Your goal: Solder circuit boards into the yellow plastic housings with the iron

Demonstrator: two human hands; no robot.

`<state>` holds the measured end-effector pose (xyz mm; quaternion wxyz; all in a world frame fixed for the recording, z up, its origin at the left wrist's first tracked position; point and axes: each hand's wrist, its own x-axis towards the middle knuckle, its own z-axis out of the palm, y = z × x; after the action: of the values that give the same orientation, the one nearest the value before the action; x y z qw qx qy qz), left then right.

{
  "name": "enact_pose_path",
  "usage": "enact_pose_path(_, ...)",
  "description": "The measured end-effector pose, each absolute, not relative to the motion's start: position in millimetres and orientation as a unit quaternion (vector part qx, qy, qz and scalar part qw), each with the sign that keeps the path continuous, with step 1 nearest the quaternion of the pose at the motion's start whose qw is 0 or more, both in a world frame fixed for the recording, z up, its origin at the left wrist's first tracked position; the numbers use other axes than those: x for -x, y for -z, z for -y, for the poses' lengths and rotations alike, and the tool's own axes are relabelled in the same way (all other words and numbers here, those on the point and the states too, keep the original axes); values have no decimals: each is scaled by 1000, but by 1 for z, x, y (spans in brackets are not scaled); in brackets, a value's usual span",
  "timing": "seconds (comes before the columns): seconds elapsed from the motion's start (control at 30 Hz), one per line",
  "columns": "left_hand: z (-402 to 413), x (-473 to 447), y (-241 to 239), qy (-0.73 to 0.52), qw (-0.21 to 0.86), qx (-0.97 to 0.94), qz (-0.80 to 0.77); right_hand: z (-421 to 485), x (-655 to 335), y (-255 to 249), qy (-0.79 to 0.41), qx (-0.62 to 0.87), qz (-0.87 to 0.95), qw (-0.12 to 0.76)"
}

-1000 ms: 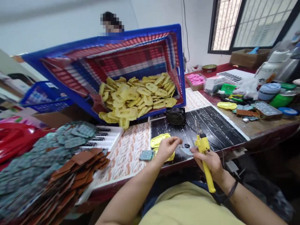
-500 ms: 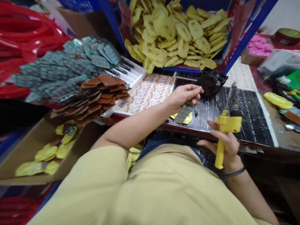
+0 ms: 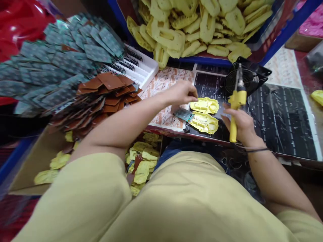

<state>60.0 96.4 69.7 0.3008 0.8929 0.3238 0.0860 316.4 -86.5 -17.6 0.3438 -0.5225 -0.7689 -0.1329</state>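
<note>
My right hand point(image 3: 241, 126) is closed round the yellow handle of a soldering iron point(image 3: 236, 101), whose tip points up toward a small black fan point(image 3: 254, 75). My left hand point(image 3: 180, 94) hovers with fingers pinched together just left of two yellow plastic shells point(image 3: 204, 114) lying open on the black mat point(image 3: 277, 111). What the pinch holds is too small to make out. A small green circuit board point(image 3: 183, 115) with wires lies beside the shells, under my left hand.
A blue crate point(image 3: 202, 60) of yellow shells stands at the back. Piles of green and brown circuit boards point(image 3: 65, 74) fill the left side beside a white tray point(image 3: 141, 69). A cardboard box point(image 3: 32, 168) with more yellow shells sits below the table edge.
The view has tilted down and closer. My left hand dropped from the fan toward the yellow shells, and the soldering iron moved up and nearer the fan.
</note>
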Motion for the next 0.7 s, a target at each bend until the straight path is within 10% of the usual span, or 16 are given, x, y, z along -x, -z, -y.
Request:
enact_pose_path(0.47,-94,-83,-27,-97,375,-877,-283,35,-313,35,45,551,794,251)
enact_pose_path(0.7,-89,-95,-27,-45,354,-900,-252,51,-308,-1,87,516,780,343)
